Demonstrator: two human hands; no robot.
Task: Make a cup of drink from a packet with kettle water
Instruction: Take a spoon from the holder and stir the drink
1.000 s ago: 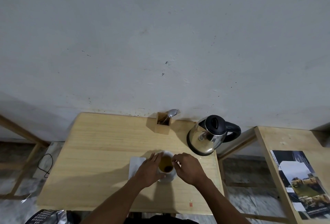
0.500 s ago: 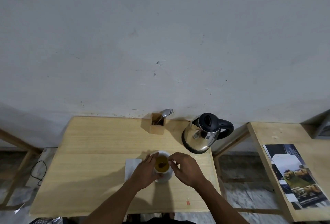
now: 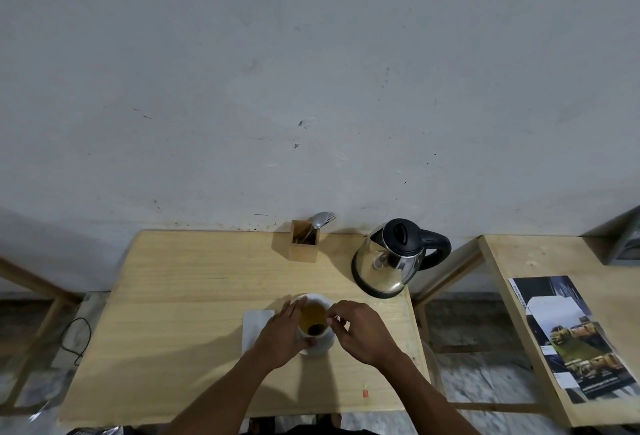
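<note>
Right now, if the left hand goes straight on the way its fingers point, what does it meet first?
The left hand already touches the white cup. Beyond its rim, probably the steel kettle, though depth is unclear.

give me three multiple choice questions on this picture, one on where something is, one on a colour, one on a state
1. Where does the kettle stand?
A. at the table's far right corner, near the wall
B. on the floor under the table
C. on the side table, on top of the printed sheet

2. What colour is the liquid in the cup?
A. clear blue
B. amber brown
C. milky white

3. What is the state of the kettle's lid?
A. taken off and lying on the table
B. propped wide open
C. shut

Answers: 1 A, the kettle sits on the wooden table at its back right, to the right of the wooden holder. 2 B, the cup between the left hand and right hand holds amber-brown liquid with a dark shape in it. 3 C, the black lid lies flat on top of the kettle.
</note>
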